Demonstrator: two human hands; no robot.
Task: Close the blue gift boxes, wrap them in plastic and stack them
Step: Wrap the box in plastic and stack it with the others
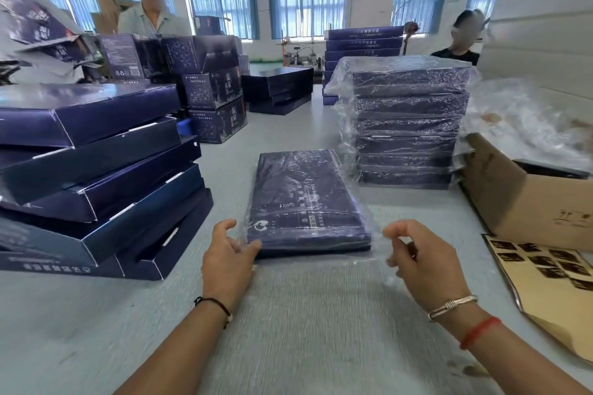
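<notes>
A flat blue gift box [305, 199] lies lengthwise in the middle of the table inside a clear plastic bag [308, 282], whose open end trails toward me. My left hand [229, 255] pinches the plastic at the box's near left corner. My right hand [417, 256] pinches the plastic at the near right corner. To the right stands a tall stack of wrapped blue boxes [406, 125]. At the left sits a leaning stack of unwrapped blue boxes [96, 176].
An open cardboard carton [519, 199] with loose plastic bags [526, 125] stands at the right, with a brown printed sheet [552, 279] in front of it. More blue boxes [211, 96] are piled at the back. Two people stand beyond the table.
</notes>
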